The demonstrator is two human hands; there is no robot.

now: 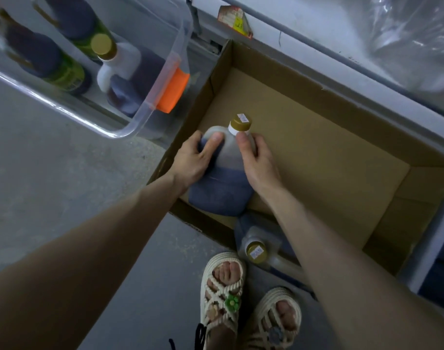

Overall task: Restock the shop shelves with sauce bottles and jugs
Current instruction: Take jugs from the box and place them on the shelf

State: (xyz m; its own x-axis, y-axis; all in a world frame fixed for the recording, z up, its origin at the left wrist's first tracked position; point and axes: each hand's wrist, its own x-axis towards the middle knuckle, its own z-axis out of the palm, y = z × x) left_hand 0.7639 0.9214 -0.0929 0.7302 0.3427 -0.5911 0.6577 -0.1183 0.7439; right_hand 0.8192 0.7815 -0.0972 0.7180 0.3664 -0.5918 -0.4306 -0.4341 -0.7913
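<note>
A sauce jug (pixel 222 190) with a gold cap and a blue label stands tilted at the near left corner of an open cardboard box (pixel 317 157). My left hand (pixel 193 157) grips its left shoulder, and my right hand (pixel 259 160) grips the right side just under the cap. A second jug (pixel 257 246) with a gold cap stands in the box's near edge, under my right forearm. A clear plastic bin (pixel 163 79) at the upper left holds another jug (pixel 125 72) and dark sauce bottles (pixel 64 69).
The box sits on a grey floor against a grey shelf base (pixel 342 59) with a price tag (pixel 235 21). Clear plastic wrap (pixel 405 34) lies at the upper right. My sandalled feet (pixel 248 299) stand at the box's near edge.
</note>
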